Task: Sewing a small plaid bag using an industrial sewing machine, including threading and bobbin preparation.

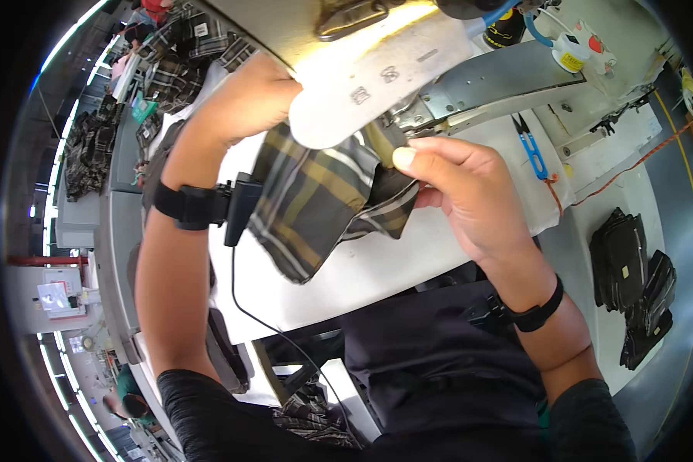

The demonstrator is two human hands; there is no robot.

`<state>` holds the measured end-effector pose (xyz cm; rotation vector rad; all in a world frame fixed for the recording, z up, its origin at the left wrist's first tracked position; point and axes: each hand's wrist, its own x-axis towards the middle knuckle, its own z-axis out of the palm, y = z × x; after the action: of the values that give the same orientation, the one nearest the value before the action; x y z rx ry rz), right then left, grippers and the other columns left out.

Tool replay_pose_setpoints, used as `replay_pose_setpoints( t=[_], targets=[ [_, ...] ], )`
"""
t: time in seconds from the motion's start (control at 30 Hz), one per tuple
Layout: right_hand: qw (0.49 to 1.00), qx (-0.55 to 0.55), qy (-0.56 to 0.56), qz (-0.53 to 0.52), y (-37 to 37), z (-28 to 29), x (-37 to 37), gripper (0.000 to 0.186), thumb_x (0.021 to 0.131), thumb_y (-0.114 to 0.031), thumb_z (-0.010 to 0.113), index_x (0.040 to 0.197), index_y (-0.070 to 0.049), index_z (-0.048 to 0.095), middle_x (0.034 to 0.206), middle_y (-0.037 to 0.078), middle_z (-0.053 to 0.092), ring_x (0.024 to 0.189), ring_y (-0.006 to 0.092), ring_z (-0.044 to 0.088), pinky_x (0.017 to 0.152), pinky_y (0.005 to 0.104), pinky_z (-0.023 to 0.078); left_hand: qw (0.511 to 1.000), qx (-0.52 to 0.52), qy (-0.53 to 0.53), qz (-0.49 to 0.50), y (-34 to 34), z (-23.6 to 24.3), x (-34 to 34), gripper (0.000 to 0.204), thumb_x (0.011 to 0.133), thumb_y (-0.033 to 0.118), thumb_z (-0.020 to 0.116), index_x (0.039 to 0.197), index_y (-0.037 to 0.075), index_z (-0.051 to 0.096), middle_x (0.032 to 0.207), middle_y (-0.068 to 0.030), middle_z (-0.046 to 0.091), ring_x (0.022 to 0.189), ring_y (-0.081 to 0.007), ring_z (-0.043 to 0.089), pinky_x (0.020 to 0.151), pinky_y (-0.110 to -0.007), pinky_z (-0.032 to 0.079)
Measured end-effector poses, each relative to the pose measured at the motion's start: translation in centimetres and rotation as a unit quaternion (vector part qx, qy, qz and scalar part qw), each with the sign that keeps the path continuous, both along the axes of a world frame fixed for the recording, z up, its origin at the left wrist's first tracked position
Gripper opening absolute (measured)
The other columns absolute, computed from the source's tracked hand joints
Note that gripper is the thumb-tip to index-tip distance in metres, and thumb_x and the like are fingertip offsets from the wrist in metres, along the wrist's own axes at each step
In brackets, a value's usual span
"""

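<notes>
While the right hand (pixel 470 181) pinches the right edge of a plaid cloth (pixel 308 200) between thumb and fingers, the left hand (pixel 258 96) reaches in at the cloth's far left side. Its fingertips are hidden behind a pale, rounded plate (pixel 385 92), so I cannot tell whether they grip anything. The cloth, dark with mustard and white stripes, lies on the white tabletop (pixel 300 296), its far part under the plate and its near edges loose and folded. Black bands circle both wrists, and a thin cable (pixel 273 323) trails toward the near side from the device on the left one.

Just beyond the right hand stands a sewing machine (pixel 493 85), with a bright light glowing behind the plate. To its right lie blue-handled snips (pixel 533 150), an orange cord (pixel 631 173) near them. Farther right, dark folded pieces (pixel 620 258) sit in stacks. On the far left, more plaid garments (pixel 92 146) are heaped, and a person in green (pixel 133 404) shows at the near left.
</notes>
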<state>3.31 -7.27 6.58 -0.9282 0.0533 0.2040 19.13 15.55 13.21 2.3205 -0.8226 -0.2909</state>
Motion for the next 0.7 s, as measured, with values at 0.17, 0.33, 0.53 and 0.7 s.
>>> replay_pose_setpoints(
  t=[0.17, 0.33, 0.53, 0.7],
  targets=[
    [1.000, -0.017, -0.014, -0.010, 0.0, 0.1, 0.4, 0.023, 0.094, -0.016, 0.073, 0.104, 0.004, 0.076, 0.092, 0.005, 0.073, 0.081, 0.0108, 0.067, 0.074, 0.0281, 0.056, 0.978, -0.007, -0.184, 0.093, -0.2, 0.0, -5.6, 0.040, 0.092, 0.020, 0.072, 0.125, -0.002, 0.066, 0.116, -0.0148, 0.074, 0.106, -0.0229, 0.072, 0.090, -0.034, 0.055],
    [0.999, -0.032, -0.022, 0.003, 0.2, -0.2, 0.3, 0.022, 0.098, -0.020, 0.071, 0.107, 0.000, 0.076, 0.095, 0.005, 0.073, 0.087, 0.0115, 0.069, 0.079, 0.0296, 0.057, 0.964, 0.006, -0.262, 0.037, -2.4, 0.8, -13.6, 0.035, 0.087, 0.003, 0.075, 0.121, 0.002, 0.069, 0.123, -0.0176, 0.070, 0.117, -0.0333, 0.065, 0.102, -0.040, 0.049],
    [0.998, -0.043, -0.035, -0.020, 0.8, -0.1, 0.0, 0.017, 0.096, -0.019, 0.071, 0.100, -0.003, 0.074, 0.090, 0.002, 0.071, 0.084, 0.0093, 0.066, 0.076, 0.0290, 0.054, 0.951, -0.002, -0.305, 0.040, -3.8, -1.1, -14.0, 0.030, 0.085, -0.001, 0.072, 0.114, 0.001, 0.066, 0.118, -0.0174, 0.068, 0.104, -0.0351, 0.066, 0.093, -0.041, 0.052],
    [0.988, -0.084, -0.073, -0.104, 2.7, -0.4, -0.5, 0.015, 0.089, -0.011, 0.068, 0.099, 0.001, 0.068, 0.087, 0.004, 0.070, 0.080, 0.0087, 0.064, 0.071, 0.0282, 0.052, 0.972, -0.020, -0.201, 0.120, -5.6, -0.6, -14.5, 0.027, 0.085, -0.005, 0.066, 0.112, -0.002, 0.064, 0.104, -0.0141, 0.069, 0.098, -0.0274, 0.067, 0.082, -0.035, 0.056]
  ],
)
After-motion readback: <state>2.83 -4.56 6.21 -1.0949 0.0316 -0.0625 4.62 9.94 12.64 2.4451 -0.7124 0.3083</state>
